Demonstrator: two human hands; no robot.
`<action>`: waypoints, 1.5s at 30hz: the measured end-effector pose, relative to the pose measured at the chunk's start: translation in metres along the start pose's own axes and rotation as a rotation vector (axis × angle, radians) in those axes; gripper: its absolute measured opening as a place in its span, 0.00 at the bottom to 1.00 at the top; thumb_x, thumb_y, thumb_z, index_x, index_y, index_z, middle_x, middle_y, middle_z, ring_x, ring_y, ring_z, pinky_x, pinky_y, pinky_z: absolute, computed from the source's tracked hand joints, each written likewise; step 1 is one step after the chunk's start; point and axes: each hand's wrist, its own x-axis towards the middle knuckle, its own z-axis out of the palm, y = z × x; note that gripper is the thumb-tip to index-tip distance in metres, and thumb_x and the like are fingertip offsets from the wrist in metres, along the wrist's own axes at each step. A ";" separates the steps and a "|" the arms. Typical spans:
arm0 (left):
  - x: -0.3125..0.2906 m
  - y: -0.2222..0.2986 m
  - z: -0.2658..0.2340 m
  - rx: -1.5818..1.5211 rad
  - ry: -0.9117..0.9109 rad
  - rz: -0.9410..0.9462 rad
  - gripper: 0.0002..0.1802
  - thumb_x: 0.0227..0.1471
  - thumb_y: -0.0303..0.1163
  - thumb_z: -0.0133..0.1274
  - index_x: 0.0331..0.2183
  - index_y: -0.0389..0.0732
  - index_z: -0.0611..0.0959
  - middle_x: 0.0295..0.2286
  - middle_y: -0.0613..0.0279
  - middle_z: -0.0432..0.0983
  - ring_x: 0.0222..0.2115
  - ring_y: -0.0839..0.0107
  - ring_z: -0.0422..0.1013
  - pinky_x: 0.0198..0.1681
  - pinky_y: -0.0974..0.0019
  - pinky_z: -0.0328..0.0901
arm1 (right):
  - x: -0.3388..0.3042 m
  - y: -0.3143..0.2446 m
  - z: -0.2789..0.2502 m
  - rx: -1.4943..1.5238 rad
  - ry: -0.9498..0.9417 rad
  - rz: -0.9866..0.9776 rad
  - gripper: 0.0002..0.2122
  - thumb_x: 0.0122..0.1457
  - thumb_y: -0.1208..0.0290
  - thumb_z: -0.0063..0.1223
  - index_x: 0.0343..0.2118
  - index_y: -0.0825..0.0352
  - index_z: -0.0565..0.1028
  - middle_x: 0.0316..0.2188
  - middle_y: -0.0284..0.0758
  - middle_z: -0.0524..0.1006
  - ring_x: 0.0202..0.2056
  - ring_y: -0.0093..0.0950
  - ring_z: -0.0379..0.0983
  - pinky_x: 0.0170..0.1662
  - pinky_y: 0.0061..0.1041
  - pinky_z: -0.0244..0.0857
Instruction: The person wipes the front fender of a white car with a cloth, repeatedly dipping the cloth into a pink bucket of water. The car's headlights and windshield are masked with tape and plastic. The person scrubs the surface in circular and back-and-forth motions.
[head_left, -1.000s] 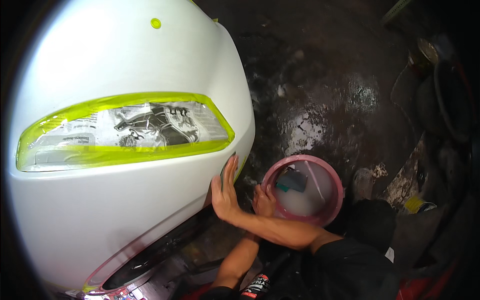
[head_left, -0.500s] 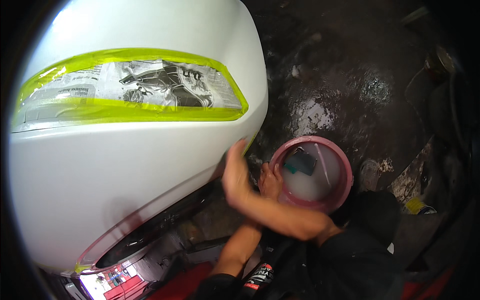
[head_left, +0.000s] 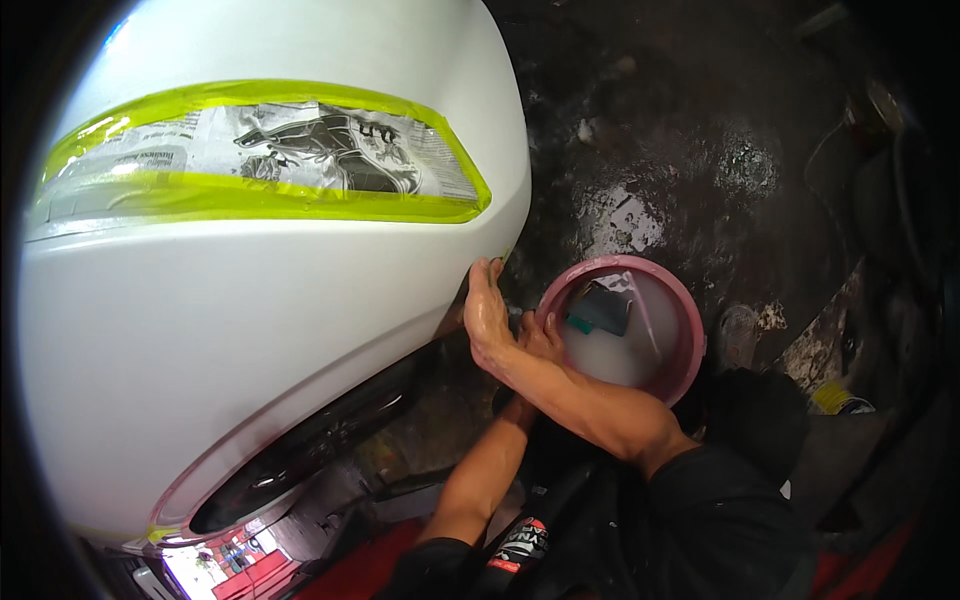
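Note:
My right arm crosses over my left. My right hand [head_left: 485, 308] lies with fingers stretched out along the lower front edge of a white car body panel [head_left: 270, 310]; whether anything sits under its palm is hidden. My left hand [head_left: 543, 338] grips the near-left rim of a pink bucket [head_left: 690, 318], fingers bent over the edge. Cloudy water [head_left: 615, 355] fills part of the bucket. In it are a dark grey flat sheet [head_left: 604, 308], a small green piece [head_left: 580, 323] and a pale thin line, perhaps a stick or a reflection [head_left: 643, 312].
Newspaper [head_left: 320, 150] covers the headlight area, edged with yellow-green tape [head_left: 300, 205]. Below the panel opens the wheel arch with a dark tyre [head_left: 290, 450]. Wet dark floor [head_left: 690, 160] surrounds the bucket. A yellow-labelled can [head_left: 838, 400] lies on the right.
My right hand, blurred before, has moved slightly right and is sharper against the panel edge. My left hand stays on the bucket rim. The whole view has shifted a little.

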 end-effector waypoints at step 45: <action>0.004 -0.018 0.020 -0.017 0.066 0.009 0.19 0.57 0.43 0.48 0.39 0.35 0.73 0.37 0.40 0.73 0.37 0.44 0.72 0.39 0.48 0.65 | -0.038 -0.020 0.009 -0.369 -0.053 -0.297 0.32 0.67 0.56 0.21 0.62 0.81 0.36 0.65 0.56 0.34 0.67 0.44 0.27 0.68 0.34 0.24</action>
